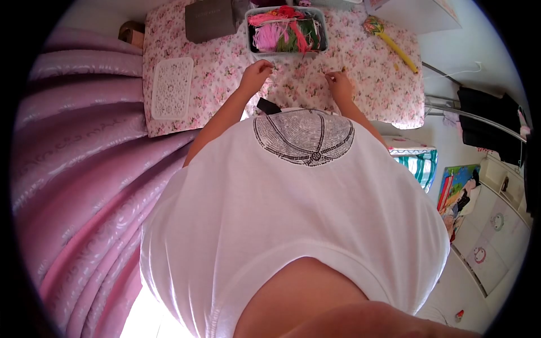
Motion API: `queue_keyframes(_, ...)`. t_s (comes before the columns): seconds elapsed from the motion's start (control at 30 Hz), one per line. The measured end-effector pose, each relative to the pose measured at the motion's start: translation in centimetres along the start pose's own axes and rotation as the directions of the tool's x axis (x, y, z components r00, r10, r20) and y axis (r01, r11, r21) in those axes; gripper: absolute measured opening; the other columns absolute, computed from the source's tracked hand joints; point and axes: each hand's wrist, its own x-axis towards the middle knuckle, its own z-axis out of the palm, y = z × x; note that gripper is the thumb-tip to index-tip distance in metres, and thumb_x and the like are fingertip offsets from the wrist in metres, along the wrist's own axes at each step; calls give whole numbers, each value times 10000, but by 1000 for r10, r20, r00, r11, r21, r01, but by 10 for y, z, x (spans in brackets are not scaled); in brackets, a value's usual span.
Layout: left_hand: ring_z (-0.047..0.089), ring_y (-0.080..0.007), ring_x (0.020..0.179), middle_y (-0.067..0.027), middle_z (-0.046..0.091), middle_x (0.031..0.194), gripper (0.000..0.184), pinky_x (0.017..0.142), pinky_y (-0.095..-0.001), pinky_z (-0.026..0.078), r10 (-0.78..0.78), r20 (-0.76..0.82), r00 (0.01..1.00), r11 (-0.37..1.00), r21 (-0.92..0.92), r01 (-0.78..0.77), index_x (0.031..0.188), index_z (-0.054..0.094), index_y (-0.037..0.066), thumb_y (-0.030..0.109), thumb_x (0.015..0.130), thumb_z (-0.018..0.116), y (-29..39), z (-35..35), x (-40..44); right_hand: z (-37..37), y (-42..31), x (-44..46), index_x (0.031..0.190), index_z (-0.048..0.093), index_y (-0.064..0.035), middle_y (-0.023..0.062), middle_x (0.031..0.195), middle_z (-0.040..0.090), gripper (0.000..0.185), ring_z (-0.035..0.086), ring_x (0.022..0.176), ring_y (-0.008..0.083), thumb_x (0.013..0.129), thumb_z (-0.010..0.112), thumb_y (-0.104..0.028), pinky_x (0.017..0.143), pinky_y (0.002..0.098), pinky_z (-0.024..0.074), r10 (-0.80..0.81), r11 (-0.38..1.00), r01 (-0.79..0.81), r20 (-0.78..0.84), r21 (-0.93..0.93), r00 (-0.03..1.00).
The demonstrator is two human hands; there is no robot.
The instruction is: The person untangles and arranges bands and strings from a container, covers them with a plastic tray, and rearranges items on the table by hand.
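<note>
Bent fingers on the left hand (257, 74) draw in toward the thumb, leaving little gap that shows; whether something thin is held between the fingertips cannot be told. The right hand (339, 84) is bent in much the same way, its fingertips pointing inward toward the left hand, and here too the view is too small to tell whether the pinch is fully closed or holds a strand. The two hands are apart from each other, both over the near part of the table, on a pink-and-white floral cloth (304, 76).

Just beyond them, nearest to the left hand, sits a pale, open container (248, 37). It is filled with loose strands (271, 37) in light pink, coral red and dark green, some of them lying up toward its near rim. Neither hand is in the container.

To the left of the hands, well apart from them, a white openwork panel (172, 89) lies flat on the cloth. A dark grey box (209, 21) stands near the container on its left. Toward the right end of the table lies a yellow stick (399, 52) with a multicoloured, rounded head. A purple curtain (84, 146) hangs in folds beside the table's left edge.
</note>
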Motion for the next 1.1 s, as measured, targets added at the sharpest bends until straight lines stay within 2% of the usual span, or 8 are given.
queue_keyframes(0.07, 546, -124, 676, -58, 582, 736, 173, 606, -246, 421, 12, 24, 1000, 999, 31, -13, 872, 540, 13, 124, 751, 484, -6, 2, 6, -4, -12, 4, 819, 587, -20, 93, 780, 561, 197, 540, 667, 202, 745, 555, -200, 601, 301, 427, -55, 998, 55, -12, 33, 998)
queue_keyframes(0.2, 552, -125, 720, -60, 590, 783, 188, 634, -245, 429, -14, 97, 995, 998, 55, 9, 890, 543, 11, 127, 751, 492, 1, 13, 12, -12, -39, 9, 828, 587, -37, 87, 763, 591, 169, 560, 638, 165, 752, 549, -184, 566, 275, 427, 25, 942, -63, 120, 331, 992)
queue_keyframes(0.4, 546, -133, 779, -52, 589, 846, 222, 673, -244, 430, 52, 255, 966, 997, -71, -35, 950, 545, 17, 150, 773, 528, 55, 40, 10, -27, -83, 14, 872, 556, -4, 49, 756, 585, 195, 538, 653, 99, 782, 542, -176, 583, 236, 435, -71, 659, -173, 290, 732, 954)
queue_keyframes(0.5, 535, -122, 787, -34, 582, 821, 222, 685, -239, 425, 95, 351, 932, 963, -271, 4, 961, 547, 21, 153, 784, 526, 47, 51, 21, -38, -93, 22, 878, 545, -4, 48, 759, 577, 179, 543, 676, 111, 797, 524, -162, 602, 234, 444, -147, 506, -187, 298, 842, 943)
queue_keyframes(0.57, 523, -104, 767, -25, 574, 797, 211, 679, -231, 418, 48, 394, 918, 978, -203, 36, 944, 555, 18, 153, 786, 521, 54, 48, 22, -50, -100, 22, 875, 539, -6, 49, 756, 573, 161, 545, 684, 117, 802, 515, -147, 613, 233, 448, -145, 413, -227, 309, 882, 940)
queue_keyframes(0.7, 500, -81, 703, -14, 560, 752, 193, 641, -216, 400, -10, 322, 947, 1000, -12, 15, 891, 570, 9, 165, 789, 517, 77, 35, 19, -63, -99, 24, 869, 539, -10, 38, 738, 567, 155, 537, 671, 105, 799, 519, -146, 612, 218, 439, -18, 427, -277, 315, 861, 949)
queue_keyframes(0.87, 466, -70, 647, -7, 542, 705, 181, 589, -211, 377, 68, 206, 976, 997, -34, -62, 840, 575, 2, 162, 786, 512, 66, 22, 22, -52, -70, 27, 846, 544, -23, -6, 678, 524, 133, 460, 589, 62, 791, 532, -142, 549, 184, 372, -59, 523, -232, 307, 820, 950)
queue_keyframes(1.1, 502, -98, 664, -32, 566, 722, 198, 620, -226, 398, 11, 145, 989, 1000, 23, -15, 845, 575, 6, 181, 761, 534, 56, 4, 25, -59, -70, 22, 828, 534, -32, 4, 622, 474, 134, 414, 549, 75, 733, 579, -115, 500, 210, 341, -121, 898, -20, 291, 440, 949)
